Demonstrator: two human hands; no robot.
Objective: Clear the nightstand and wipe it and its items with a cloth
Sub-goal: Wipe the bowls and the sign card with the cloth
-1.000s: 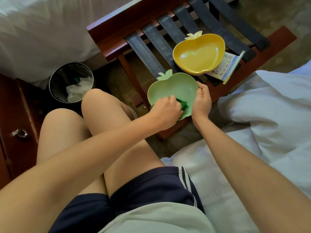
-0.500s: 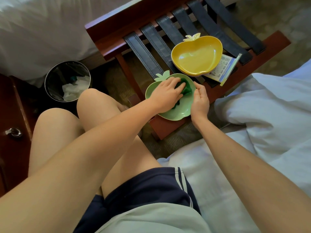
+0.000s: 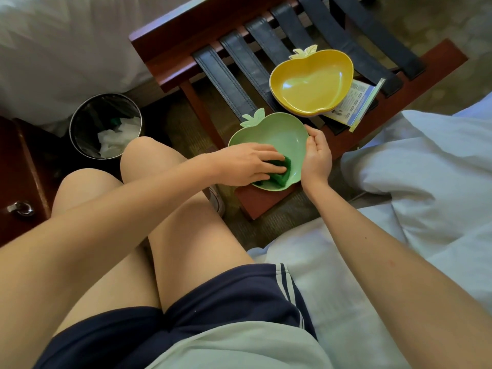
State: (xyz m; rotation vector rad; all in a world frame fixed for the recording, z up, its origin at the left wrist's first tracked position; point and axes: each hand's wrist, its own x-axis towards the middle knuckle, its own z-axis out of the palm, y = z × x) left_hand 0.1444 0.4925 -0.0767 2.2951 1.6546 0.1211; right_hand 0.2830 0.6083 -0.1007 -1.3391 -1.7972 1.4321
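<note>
A green apple-shaped bowl [image 3: 277, 134] rests on the near corner of a wooden luggage rack [image 3: 170, 51]. Inside it lies a folded dark green cloth [image 3: 362, 173]. My left hand [image 3: 245, 163] presses the cloth against the bowl's near inside with fairly straight fingers. My right hand [image 3: 316, 153] holds the bowl's right rim, fingers curled over the edge. A yellow apple-shaped bowl [image 3: 311, 81] sits farther back on the rack's straps, on top of another bowl whose rim barely shows.
A leaflet [image 3: 356, 102] lies under the yellow bowl's right side. A black bin [image 3: 105, 126] with white paper stands on the floor to the left. The dark wooden nightstand [image 3: 18, 169] is at the far left. White bedding [image 3: 415, 166] is on the right.
My left hand has slid the cloth from the bowl's far right part back to its near side. The right hand stays on the rim.
</note>
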